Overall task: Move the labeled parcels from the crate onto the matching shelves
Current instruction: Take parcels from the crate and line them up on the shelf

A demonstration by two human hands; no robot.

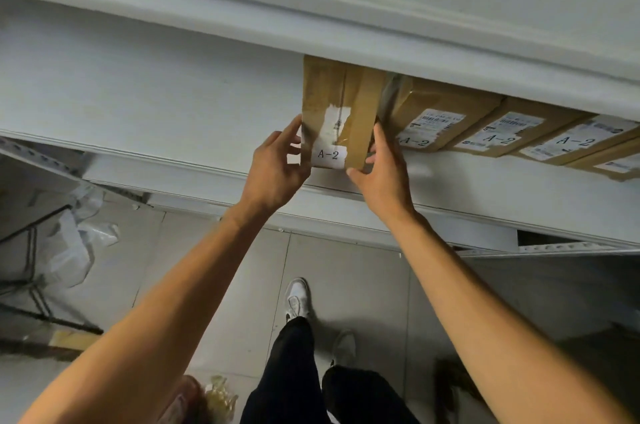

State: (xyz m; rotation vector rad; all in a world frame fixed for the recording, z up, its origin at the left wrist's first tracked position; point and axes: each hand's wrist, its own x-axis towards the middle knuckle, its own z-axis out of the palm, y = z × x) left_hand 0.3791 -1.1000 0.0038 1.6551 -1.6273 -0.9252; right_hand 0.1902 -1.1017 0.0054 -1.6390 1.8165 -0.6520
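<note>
Both hands' curled fingers (294, 132) clamped on brown taped cardboard parcel labelled A-2 (337, 111), left hand (277, 167) and right hand (384, 170) at opposite edges, on white metal shelf (156, 94).

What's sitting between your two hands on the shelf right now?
Head view: an upright A-2 parcel, left hand on its left edge, right hand on its right, beside the A-2 row.

You have two hands (332, 167) on one parcel (337, 104). Right of your hands stand four more parcels (436, 111); three of them show A-2 labels (498, 138), the fourth only its edge. Two shelves (138, 101) lie ahead of your hands. Below them are two shoes (298, 299).
</note>
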